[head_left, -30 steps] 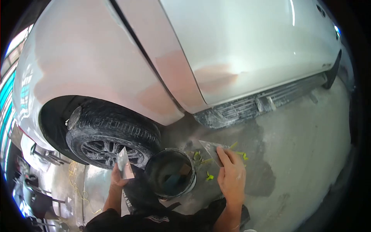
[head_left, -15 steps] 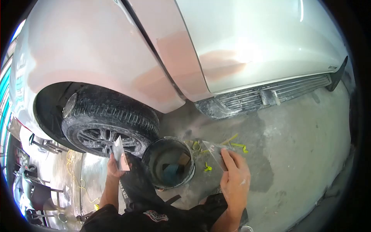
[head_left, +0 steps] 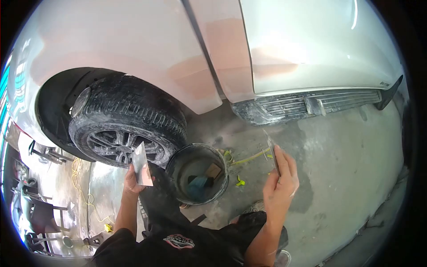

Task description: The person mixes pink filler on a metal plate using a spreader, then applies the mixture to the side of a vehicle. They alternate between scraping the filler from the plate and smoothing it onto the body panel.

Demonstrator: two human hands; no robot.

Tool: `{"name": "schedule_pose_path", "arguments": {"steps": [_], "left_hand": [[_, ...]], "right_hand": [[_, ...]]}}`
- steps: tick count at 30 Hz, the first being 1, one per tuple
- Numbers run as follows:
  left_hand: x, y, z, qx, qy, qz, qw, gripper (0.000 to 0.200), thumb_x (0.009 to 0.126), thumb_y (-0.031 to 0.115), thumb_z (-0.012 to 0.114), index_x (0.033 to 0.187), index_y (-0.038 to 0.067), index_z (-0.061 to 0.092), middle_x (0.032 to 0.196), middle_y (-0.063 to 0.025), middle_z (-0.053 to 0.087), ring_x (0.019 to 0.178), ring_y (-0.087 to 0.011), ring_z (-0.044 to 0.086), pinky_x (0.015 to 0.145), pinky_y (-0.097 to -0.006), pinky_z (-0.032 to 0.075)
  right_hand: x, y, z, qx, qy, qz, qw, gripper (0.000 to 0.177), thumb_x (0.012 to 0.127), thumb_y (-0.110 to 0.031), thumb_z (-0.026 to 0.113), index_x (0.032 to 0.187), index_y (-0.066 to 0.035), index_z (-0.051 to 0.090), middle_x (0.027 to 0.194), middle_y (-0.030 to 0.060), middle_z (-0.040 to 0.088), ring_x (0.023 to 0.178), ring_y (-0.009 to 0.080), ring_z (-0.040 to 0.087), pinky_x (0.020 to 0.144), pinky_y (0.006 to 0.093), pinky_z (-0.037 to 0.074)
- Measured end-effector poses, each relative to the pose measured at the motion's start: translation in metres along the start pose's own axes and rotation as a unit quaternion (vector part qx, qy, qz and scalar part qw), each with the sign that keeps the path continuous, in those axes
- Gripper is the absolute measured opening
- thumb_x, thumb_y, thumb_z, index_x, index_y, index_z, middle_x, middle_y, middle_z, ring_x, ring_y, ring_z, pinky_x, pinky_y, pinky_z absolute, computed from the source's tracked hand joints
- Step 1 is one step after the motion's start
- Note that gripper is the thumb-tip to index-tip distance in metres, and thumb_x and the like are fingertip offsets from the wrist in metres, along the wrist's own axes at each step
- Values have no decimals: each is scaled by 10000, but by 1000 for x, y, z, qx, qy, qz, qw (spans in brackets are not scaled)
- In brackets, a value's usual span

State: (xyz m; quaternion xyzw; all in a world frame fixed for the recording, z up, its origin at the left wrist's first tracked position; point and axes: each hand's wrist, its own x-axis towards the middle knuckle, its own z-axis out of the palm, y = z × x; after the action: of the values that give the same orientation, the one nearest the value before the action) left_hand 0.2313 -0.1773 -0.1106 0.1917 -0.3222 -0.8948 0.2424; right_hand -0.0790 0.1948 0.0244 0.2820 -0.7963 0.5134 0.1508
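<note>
My left hand (head_left: 133,180) is closed on the lower part of a flat, silvery putty spreader (head_left: 140,161). A pinkish patch shows near the spreader's bottom edge, by my fingers. My right hand (head_left: 283,180) pinches a thin, clear-looking scraper (head_left: 272,152), which I see nearly edge-on. Both hands hang apart in front of me, below the white car body (head_left: 120,35). Dull pink patches (head_left: 189,73) mark the fender, and similar ones lie on the panels to its right.
A dusty car wheel (head_left: 126,120) stands behind my left hand. Between my hands sits a black bucket (head_left: 224,180) with a blue cloth and a brownish block inside. A running board (head_left: 284,107) juts out at right. A yellow cord (head_left: 86,196) and yellow scraps (head_left: 240,180) lie on the floor.
My right hand has moved slightly right and turned the scraper from a broad face to nearly edge-on. My left hand holds the spreader much as before. The view has tilted down and shifted.
</note>
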Motion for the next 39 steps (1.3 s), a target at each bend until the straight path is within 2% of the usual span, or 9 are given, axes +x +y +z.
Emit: {"name": "schedule_pose_path", "arguments": {"steps": [3,6,14,21,23,26,27,33,39], "left_hand": [[0,-1,-1,30,25,-2,999,414,976,387,642,1194,36,609,1005,-88,672,867,-256,674,789,-526,599],[-2,-4,9,86,17,0,996,396,977,353,648,1217,41,607,1005,-77,683,879,-234,679,807,-517,593],[-2,-10,10,69,32,-1,997,384,997,304,630,1283,52,589,1181,-96,687,1083,-256,670,989,-437,524],[11,-29,56,106,47,18,993,389,981,147,656,1341,43,551,1247,-90,656,1110,-223,659,999,-399,526],[27,-46,69,140,10,50,989,391,1004,157,627,1360,25,533,1259,-81,643,1130,-202,642,978,-387,528],[39,-56,122,121,-7,74,990,328,1009,155,633,1295,6,570,1193,-59,655,1072,-157,637,909,-339,530],[43,-56,139,102,-10,77,992,301,1008,151,639,1263,-1,588,1162,-49,661,1042,-139,637,879,-319,530],[61,-35,188,211,-59,176,960,223,1038,195,605,962,4,691,881,44,644,779,-17,530,653,-223,418],[58,-25,197,235,-78,231,941,258,1044,210,594,884,23,672,809,72,603,693,-2,468,574,-221,366]], "right_hand": [[-4,-4,7,8,16,-2,1000,597,765,127,465,1311,-35,645,1204,200,653,1058,377,657,934,411,516],[-8,-11,12,22,20,12,999,597,763,142,472,1305,-35,648,1188,195,661,1038,368,662,929,404,516],[-22,-19,25,4,40,-41,998,618,753,191,471,1302,-32,646,1216,198,648,1062,367,654,933,395,513],[-48,-22,45,38,-89,-47,994,626,757,163,515,1332,-60,621,1233,185,639,1097,386,640,970,418,514],[-62,-26,58,37,-139,-54,988,653,746,152,537,1356,-74,604,1238,178,635,1109,393,630,1000,450,505],[-75,-17,76,-15,-139,-161,977,709,723,138,567,1389,-104,584,1273,163,616,1154,400,604,1037,531,475],[-78,-24,74,-47,-140,-165,975,731,707,132,588,1393,-122,588,1323,150,586,1204,398,578,1071,597,425],[-78,-51,84,-180,-46,-223,957,649,760,10,684,1385,-139,596,1386,156,549,1274,388,546,1106,627,357],[-73,-68,111,-216,-25,-272,937,641,768,-30,697,1389,-148,590,1406,147,534,1280,386,542,1093,662,341]]}}
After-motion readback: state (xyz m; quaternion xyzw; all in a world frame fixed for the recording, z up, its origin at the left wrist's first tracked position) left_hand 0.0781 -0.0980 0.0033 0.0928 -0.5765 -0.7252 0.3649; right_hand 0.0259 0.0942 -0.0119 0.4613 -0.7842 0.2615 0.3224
